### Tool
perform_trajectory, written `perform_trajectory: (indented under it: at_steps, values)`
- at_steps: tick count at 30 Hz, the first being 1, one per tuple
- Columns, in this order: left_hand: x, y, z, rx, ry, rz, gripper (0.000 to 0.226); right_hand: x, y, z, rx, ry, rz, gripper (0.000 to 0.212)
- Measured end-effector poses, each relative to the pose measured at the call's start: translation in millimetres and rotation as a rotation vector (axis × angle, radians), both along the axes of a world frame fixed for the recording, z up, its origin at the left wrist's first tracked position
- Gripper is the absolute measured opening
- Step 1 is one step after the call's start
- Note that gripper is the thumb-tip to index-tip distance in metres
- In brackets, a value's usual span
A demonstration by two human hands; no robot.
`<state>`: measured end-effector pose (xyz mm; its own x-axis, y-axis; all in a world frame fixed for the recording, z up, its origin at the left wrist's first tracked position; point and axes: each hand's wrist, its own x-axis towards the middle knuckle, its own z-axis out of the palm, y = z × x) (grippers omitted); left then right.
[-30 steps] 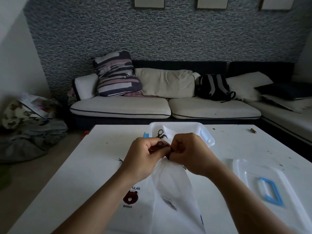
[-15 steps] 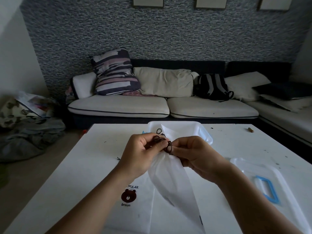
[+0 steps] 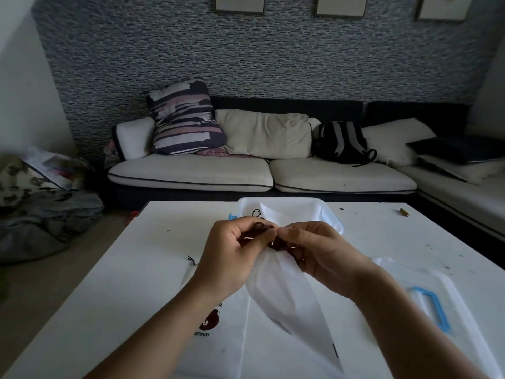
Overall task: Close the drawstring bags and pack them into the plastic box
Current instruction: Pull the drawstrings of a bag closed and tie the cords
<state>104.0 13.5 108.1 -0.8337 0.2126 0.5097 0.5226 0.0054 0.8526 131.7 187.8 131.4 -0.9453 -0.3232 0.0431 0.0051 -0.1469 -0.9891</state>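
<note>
A white drawstring bag [image 3: 284,294] is lifted off the table, its gathered mouth bunched between my two hands. My left hand [image 3: 232,255] pinches the dark cord at the mouth. My right hand [image 3: 317,255] pinches the cord and gathered fabric from the other side. Under it lies another flat white bag [image 3: 216,340] with a brown bear print. The clear plastic box [image 3: 325,212] with blue clips stands just behind my hands; a white bag with a dark cord [image 3: 276,214] sits inside it.
The box's clear lid [image 3: 442,324] with a blue handle lies on the white table [image 3: 136,269] at the right. A small brown object [image 3: 404,212] lies at the far right. A sofa [image 3: 262,170] stands beyond the table, and clothes [image 3: 41,209] are piled on the floor at left.
Both hands have stayed at the bag's mouth, working the dark cord. The bag hangs narrower than a second ago. The camera has tilted slightly.
</note>
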Motion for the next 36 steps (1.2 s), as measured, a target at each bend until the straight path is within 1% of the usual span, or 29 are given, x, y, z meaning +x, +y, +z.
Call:
perform_trajectory:
  at_steps: [3,5,8,12,15,17,19,21,23,24,25,26,28,30,32,34,36]
  values:
    - [0,-1,-1,-0.011,0.021,0.016,0.019,-3,-2,-3,0.061,0.013,-0.035,0.019]
    - [0,-2,-1,0.000,0.000,0.007,0.019,-4,-5,-4,0.085,0.020,-0.056,0.018]
    - [-2,-6,0,0.007,-0.074,-0.054,0.012,-3,-6,0,0.183,0.102,-0.095,0.010]
    - [-3,-10,4,-0.018,-0.133,-0.105,0.012,-2,-5,2,0.329,0.231,-0.147,0.014]
    - [-5,-10,4,-0.037,-0.101,-0.078,0.013,-5,-5,-3,0.415,0.343,-0.227,0.020]
    - [-6,-8,3,-0.047,-0.057,-0.062,0.008,-8,-8,-7,0.486,0.430,-0.324,0.019]
    - [-6,-6,2,-0.046,-0.019,-0.041,0.009,-11,-11,-11,0.531,0.497,-0.424,0.018]
    - [-6,-5,0,-0.053,-0.006,-0.027,0.014,-11,-16,-14,0.574,0.527,-0.468,0.019]
    - [-6,-4,-1,-0.073,-0.005,-0.010,0.015,-10,-20,-14,0.618,0.515,-0.450,0.014]
    - [-6,-5,-1,-0.066,-0.006,0.002,0.015,-10,-20,-14,0.616,0.499,-0.431,0.012]
    - [-7,-6,0,-0.049,-0.004,0.017,0.014,-11,-19,-13,0.566,0.457,-0.401,0.012]
    - [-7,-7,1,-0.030,-0.003,0.029,0.013,-10,-17,-10,0.465,0.389,-0.352,0.011]
    - [-6,-9,4,-0.025,0.015,0.025,0.011,-9,-11,-6,0.235,0.210,-0.205,0.003]
    - [-3,-10,7,-0.037,0.027,-0.016,0.011,-6,-7,-6,0.095,0.054,-0.075,0.008]
    - [-1,-10,8,-0.027,-0.006,-0.047,0.011,-6,-4,-9,0.018,-0.034,-0.007,0.009]
    - [-1,-11,7,0.028,-0.065,-0.071,0.006,-7,-2,-9,0.007,-0.051,-0.002,0.015]
    - [0,-12,8,0.081,-0.104,-0.074,0.012,-6,0,-8,-0.050,-0.071,-0.019,0.014]
